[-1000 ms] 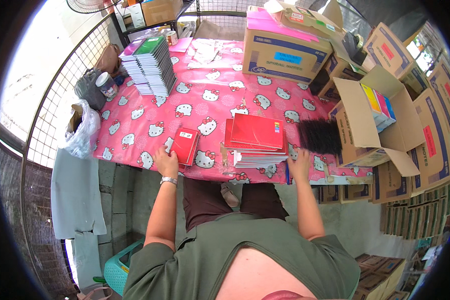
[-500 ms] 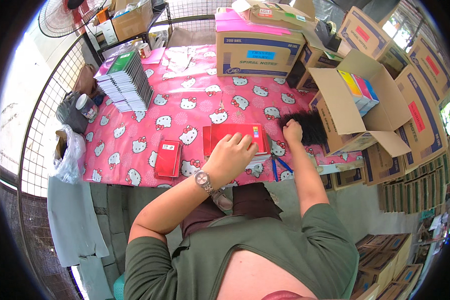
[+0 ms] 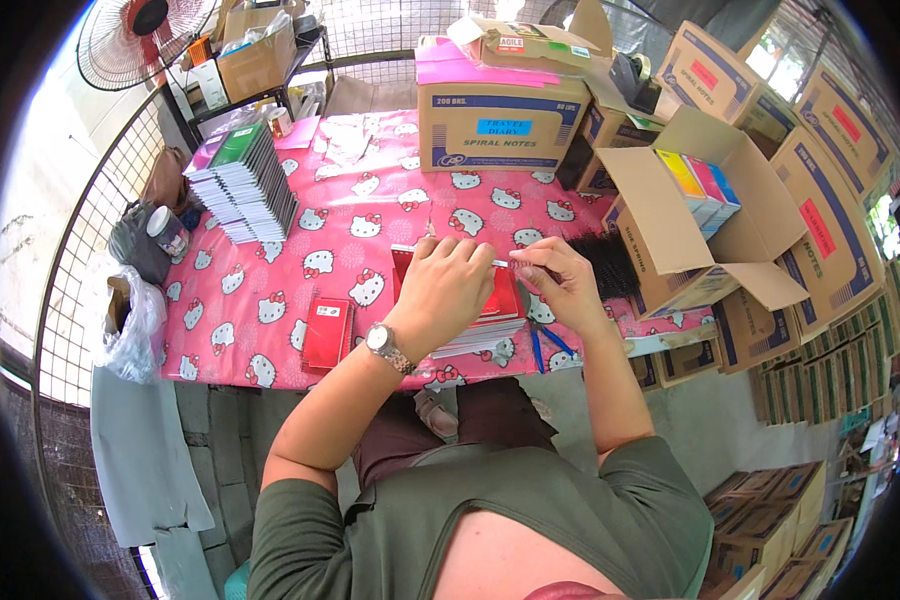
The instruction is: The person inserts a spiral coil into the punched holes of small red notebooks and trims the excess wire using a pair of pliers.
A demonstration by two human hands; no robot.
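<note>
An open carton [image 3: 685, 225] holds coloured notebooks [image 3: 705, 187]. Left hand [image 3: 448, 285] presses flat on the red notebook stack [image 3: 495, 305] on the worktop [image 3: 300, 260]; right hand [image 3: 560, 280] pinches its top edge

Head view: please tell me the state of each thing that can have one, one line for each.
Left hand: pressing flat on the red notebook.
Right hand: pinching at the notebook's top edge.
Red notebook: closed, on a stack.
Small red notebook: closed, lying alone.
Open cardboard box: flaps open.
</note>
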